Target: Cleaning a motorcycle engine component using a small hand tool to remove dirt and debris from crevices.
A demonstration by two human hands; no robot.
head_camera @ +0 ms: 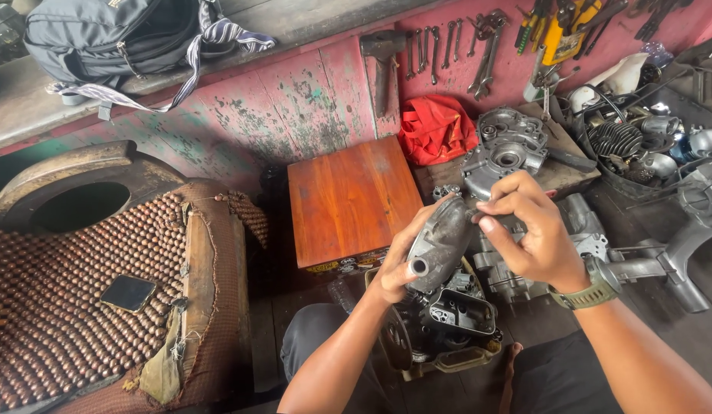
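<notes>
My left hand [396, 264] grips a dark grey metal engine cover [440, 244] with a short tube at its lower end, held up in front of me. My right hand [528, 230], with a green watch on the wrist, pinches the cover's upper edge with its fingertips. Below both hands sits a greasy engine block [455, 322] between my knees. A second engine casing [503, 149] lies further back on a low bench.
A brown wooden box [352, 199] stands left of the hands. A beaded seat [72, 299] with a phone [128, 293] fills the left. Wrenches [448, 46] hang on the red wall, a red cloth [436, 129] below. A basket of parts [636, 142] sits right.
</notes>
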